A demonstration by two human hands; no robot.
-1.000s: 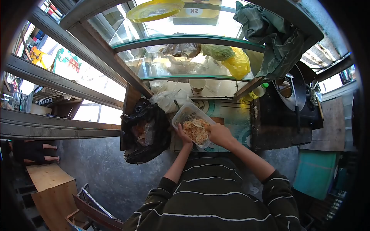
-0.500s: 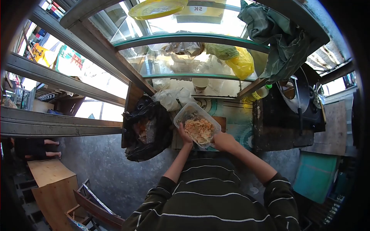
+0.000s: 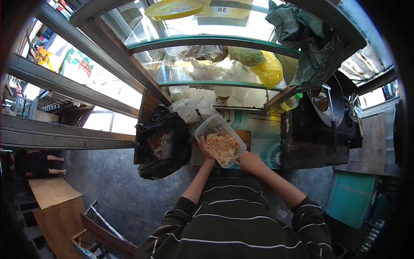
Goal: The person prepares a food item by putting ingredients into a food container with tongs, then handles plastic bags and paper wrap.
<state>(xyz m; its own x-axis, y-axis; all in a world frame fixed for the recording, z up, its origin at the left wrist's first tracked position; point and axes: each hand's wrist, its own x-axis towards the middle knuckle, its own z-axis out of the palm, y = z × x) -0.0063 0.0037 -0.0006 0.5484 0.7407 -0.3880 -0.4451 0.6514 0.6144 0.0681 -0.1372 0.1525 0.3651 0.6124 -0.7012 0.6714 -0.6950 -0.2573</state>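
A clear plastic container (image 3: 208,125) is tilted above the front of the counter, with an orange and pale shredded mixture (image 3: 221,147) in its lower part. Against its left side lies my left hand (image 3: 206,151), its fingers wrapped round the wall and partly hidden. My right hand (image 3: 250,162) is closed at the container's lower right corner; what it grips there is too small to make out. Just left of the container, a black plastic bag (image 3: 163,166) stands open with something reddish inside. White plastic bags (image 3: 189,109) lie behind it.
On the right are a dark stove (image 3: 308,146) and a wok (image 3: 330,108) with a utensil in it. A green-capped bottle (image 3: 288,105) and a paper cup (image 3: 222,93) stand behind. Glass shelves (image 3: 228,83) rise ahead; a cloth (image 3: 297,34) hangs at upper right. A person (image 3: 36,164) is at far left.
The view has shifted slightly. Both hands and the container stay almost in the same place, with the right hand a little lower at the corner.
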